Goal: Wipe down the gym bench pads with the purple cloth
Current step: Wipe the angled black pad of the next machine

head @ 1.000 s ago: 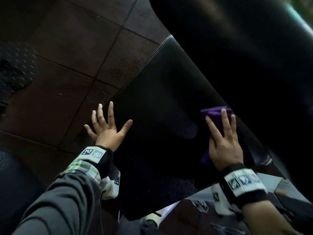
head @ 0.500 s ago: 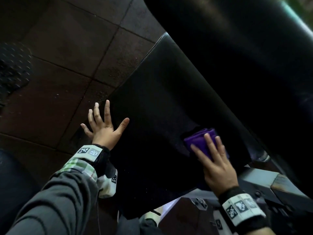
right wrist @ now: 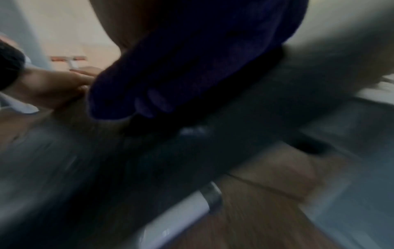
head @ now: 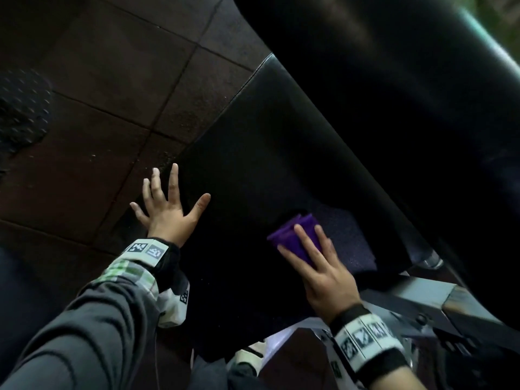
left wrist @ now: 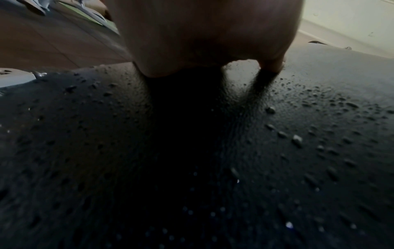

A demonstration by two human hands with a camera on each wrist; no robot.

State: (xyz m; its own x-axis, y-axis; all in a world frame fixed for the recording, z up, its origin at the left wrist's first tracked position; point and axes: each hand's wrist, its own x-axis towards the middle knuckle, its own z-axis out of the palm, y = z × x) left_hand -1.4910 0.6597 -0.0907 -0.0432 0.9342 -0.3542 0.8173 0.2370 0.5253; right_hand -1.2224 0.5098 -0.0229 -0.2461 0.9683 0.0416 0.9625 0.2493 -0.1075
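Observation:
A black seat pad of the gym bench fills the middle of the head view, speckled with droplets in the left wrist view. My right hand lies flat with straight fingers on the folded purple cloth, pressing it onto the pad near its right edge. In the blurred right wrist view the cloth shows dark under my palm. With fingers spread, my left hand rests open on the pad's left edge. A second black pad slopes up at the right.
Dark brown rubber floor tiles lie to the left of the bench. The grey metal bench frame runs beneath the pad at lower right. A dark studded object sits at the far left edge.
My right hand has dragged the purple cloth down and leftward across the pad, toward me. The left hand has stayed in place on the pad's edge.

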